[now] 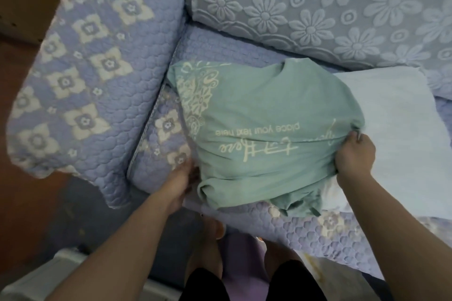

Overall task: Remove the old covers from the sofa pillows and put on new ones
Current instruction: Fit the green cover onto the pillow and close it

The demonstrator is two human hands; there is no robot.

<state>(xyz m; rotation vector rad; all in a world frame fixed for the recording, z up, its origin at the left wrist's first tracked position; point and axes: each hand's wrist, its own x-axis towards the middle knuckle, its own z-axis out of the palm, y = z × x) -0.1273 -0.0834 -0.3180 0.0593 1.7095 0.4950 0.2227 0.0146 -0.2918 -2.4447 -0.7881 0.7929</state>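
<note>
A pillow in a mint-green cover (264,115) with cream lettering and a lace print lies on the sofa seat. My right hand (353,154) pinches the bunched right edge of the green cover. My left hand (182,178) is at the pillow's lower left corner, blurred, with its fingers against or under the edge; its grip is unclear. A pale blue fabric (401,134) lies to the right, partly under the green pillow.
The sofa seat (342,232) and armrest (80,76) wear a quilted lavender cover with white flowers. A grey-blue floral back cushion (318,2) stands behind. My knees and feet show at the bottom, over a reddish floor at left.
</note>
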